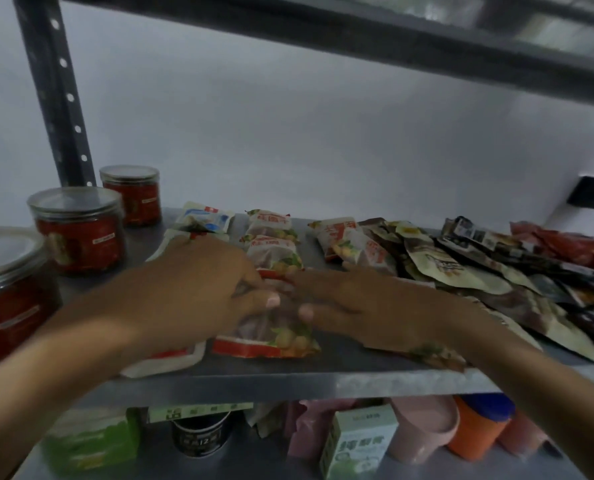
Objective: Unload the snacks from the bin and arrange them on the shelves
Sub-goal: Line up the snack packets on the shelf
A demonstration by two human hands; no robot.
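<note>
ok, we're pressing the front snack packet (267, 336) flat, left hand (188, 289) and right hand (364, 310) together on it; we're lining it up behind the shelf (288, 379) lip.

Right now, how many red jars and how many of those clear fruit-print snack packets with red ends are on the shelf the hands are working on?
Red jars: 3
Fruit-print packets with red ends: 4 that I can tell apart; the pile on the right may hide more
Total: 7
</note>
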